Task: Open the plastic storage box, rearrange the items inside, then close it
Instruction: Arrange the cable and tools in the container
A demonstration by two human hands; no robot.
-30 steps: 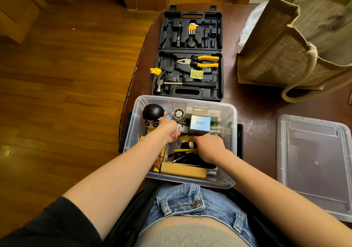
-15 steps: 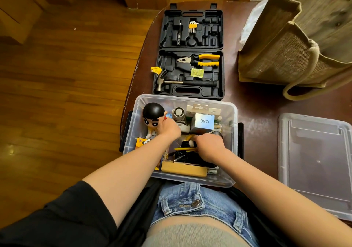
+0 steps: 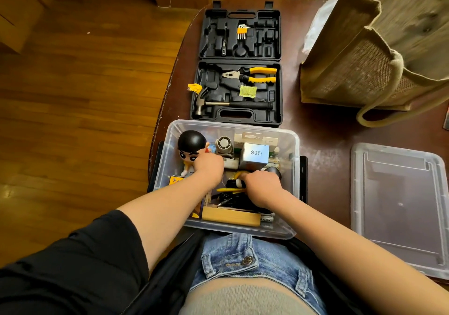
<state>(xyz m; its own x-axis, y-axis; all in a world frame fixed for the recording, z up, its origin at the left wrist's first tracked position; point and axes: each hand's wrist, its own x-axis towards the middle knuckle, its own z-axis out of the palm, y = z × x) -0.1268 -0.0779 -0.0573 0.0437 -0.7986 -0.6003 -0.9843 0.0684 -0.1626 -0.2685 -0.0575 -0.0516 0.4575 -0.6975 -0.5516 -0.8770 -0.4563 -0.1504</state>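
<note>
**One readable label inside the storage box**

A small pale-blue carton [image 3: 255, 154] in the far part of the clear plastic storage box [image 3: 295, 169] carries the characters "Q88", printed upside down from the wearer's side. Other packets nearby bear print too small and blurred to read.

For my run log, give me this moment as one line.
stage: rearranging | storage box: open | lid: on table, right | left hand: inside box beside figurine | right hand: among cables
</note>
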